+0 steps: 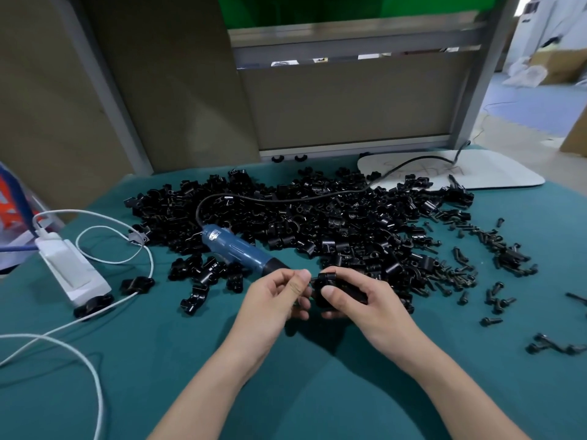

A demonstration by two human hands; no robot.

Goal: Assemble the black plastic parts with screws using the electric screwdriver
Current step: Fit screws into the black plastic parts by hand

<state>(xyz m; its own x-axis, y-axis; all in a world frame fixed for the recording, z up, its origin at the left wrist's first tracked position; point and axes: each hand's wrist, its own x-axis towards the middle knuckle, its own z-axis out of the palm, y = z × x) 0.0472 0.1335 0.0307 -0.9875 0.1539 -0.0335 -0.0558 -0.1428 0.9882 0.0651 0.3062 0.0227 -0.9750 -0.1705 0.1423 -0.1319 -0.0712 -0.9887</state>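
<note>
A big heap of plastic parts (317, 223) lies across the middle of the table (158, 360). The electric screwdriver (236, 249) lies at the heap's near left edge, its cord (286, 198) running back over the heap to the right. Loose screws (489, 249) are scattered right of the heap. Nearer the person, both hands meet just before the heap (left hand (279, 296), right hand (359, 296)), with one part (324, 282) between them. A power strip (71, 268) lies far left, and a flat board (495, 169) lies behind the heap to the right.
</note>
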